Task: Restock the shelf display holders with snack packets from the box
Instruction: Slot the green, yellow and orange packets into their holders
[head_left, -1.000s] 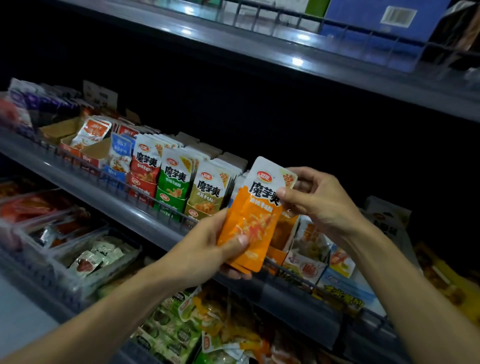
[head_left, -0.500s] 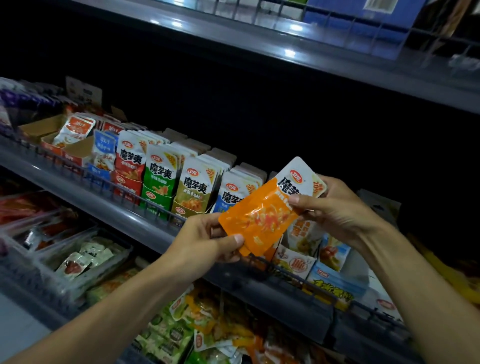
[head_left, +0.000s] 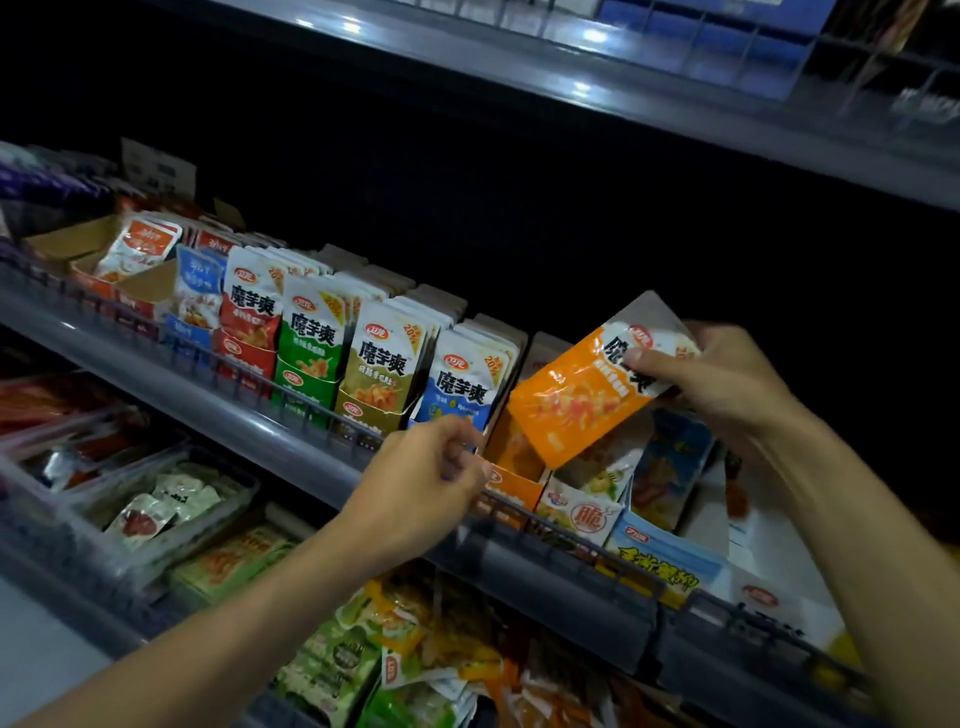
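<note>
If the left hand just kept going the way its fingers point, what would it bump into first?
Probably the orange holder on the shelf: the left hand points at its front, just below the orange packet. Depth is hard to judge.

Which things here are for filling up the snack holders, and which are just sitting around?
For the job:
orange packet, held by the right hand
orange holder
left hand, beside it

Just there:
blue packets
green packets
clear tray below
</note>
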